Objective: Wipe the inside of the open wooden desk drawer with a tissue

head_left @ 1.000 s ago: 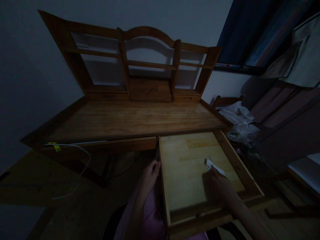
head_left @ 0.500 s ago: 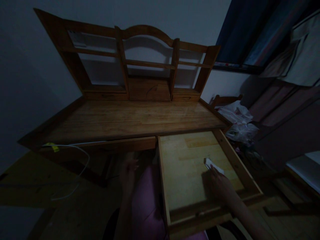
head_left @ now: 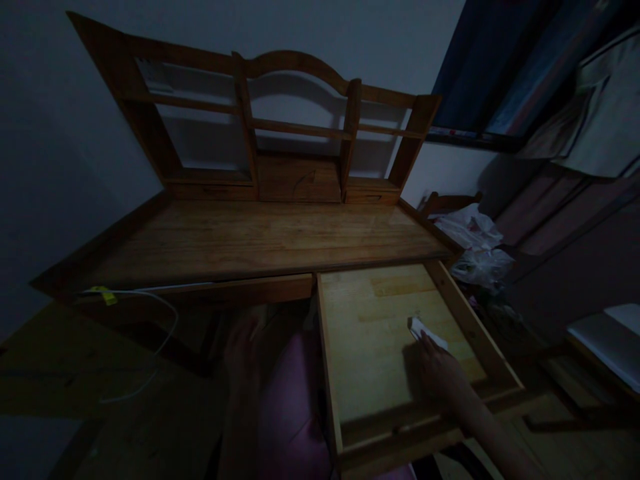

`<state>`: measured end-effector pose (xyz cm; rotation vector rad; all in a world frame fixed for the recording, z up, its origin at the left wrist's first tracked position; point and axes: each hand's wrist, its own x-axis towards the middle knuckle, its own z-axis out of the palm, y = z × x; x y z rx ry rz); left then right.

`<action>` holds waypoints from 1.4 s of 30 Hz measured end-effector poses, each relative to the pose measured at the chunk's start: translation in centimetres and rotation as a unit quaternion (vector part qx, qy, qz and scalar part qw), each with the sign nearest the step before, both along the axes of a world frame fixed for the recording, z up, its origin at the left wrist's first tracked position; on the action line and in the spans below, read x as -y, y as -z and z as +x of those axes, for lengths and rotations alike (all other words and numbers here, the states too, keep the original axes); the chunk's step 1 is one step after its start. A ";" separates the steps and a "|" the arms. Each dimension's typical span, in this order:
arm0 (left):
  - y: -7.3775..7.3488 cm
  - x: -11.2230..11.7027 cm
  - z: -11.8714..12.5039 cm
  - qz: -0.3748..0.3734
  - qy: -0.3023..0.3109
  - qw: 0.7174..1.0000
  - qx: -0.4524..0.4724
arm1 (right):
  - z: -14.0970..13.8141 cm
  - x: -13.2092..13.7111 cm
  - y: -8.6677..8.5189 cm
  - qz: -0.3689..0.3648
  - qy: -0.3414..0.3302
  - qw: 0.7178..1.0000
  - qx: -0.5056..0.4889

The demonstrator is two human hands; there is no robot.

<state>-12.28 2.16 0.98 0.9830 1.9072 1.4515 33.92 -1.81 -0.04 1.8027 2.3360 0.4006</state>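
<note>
My right hand [head_left: 440,370] is closed on a small folded white cloth [head_left: 429,333], with its fingers over the near end. The cloth lies against the pale wooden bottom of a pulled-out drawer [head_left: 370,373], right of its middle. To the left of the drawer, my left hand [head_left: 243,347] is raised below the desk's front edge, touching nothing I can see. It is dim and a little blurred, with its fingers loosely apart. The wooden desk [head_left: 290,230] extends behind the drawer.
A wooden shelf unit [head_left: 300,125] stands along the back of the desk. A white cable [head_left: 173,327] with a yellow tag [head_left: 106,295] hangs at the front left. White plastic bags [head_left: 470,227] sit beyond the right side, and clothes [head_left: 600,113] hang at the upper right.
My left hand has shifted slightly left and its fingers have loosened. The right hand and the cloth stay at nearly the same spot in the drawer.
</note>
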 end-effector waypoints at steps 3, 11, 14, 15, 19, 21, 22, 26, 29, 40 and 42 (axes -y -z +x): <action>-0.5 -0.6 3.5 -0.006 0.095 0.993 0.077 | 0.1 0.0 0.3 0.011 -0.007 1.000 0.001; -2.0 1.2 9.6 0.021 0.311 0.940 -0.140 | -0.1 0.3 -0.2 -0.005 0.010 1.000 -0.007; -1.9 1.2 9.3 0.018 0.344 0.924 -0.165 | -0.3 0.3 -0.2 -0.006 0.014 1.000 -0.003; -1.9 1.1 9.2 0.016 0.350 0.922 -0.167 | -0.4 0.2 -0.2 -0.006 0.016 1.000 -0.003; -1.7 0.8 9.0 0.012 0.349 0.924 -0.154 | -0.5 0.3 0.1 -0.008 0.028 1.000 -0.006; -1.4 0.8 8.9 0.010 0.349 0.928 -0.133 | -0.6 0.3 0.0 -0.010 0.030 0.999 -0.004; -1.2 0.7 8.9 0.008 0.350 0.929 -0.122 | -0.6 0.3 0.0 -0.011 0.030 0.999 -0.003; -0.8 0.4 8.5 0.019 0.354 0.930 -0.093 | -0.8 0.3 -0.4 -0.015 0.030 0.999 -0.008; -0.5 0.2 8.3 0.030 0.361 0.929 -0.072 | -1.0 0.4 -0.9 -0.011 0.028 0.999 -0.019; -1.8 0.1 7.9 0.088 0.287 0.948 -0.105 | -0.9 0.3 -1.0 -0.027 0.025 0.999 -0.034; -1.7 0.2 7.8 0.086 0.285 0.947 -0.118 | -0.7 0.3 -0.6 -0.029 0.025 0.999 -0.031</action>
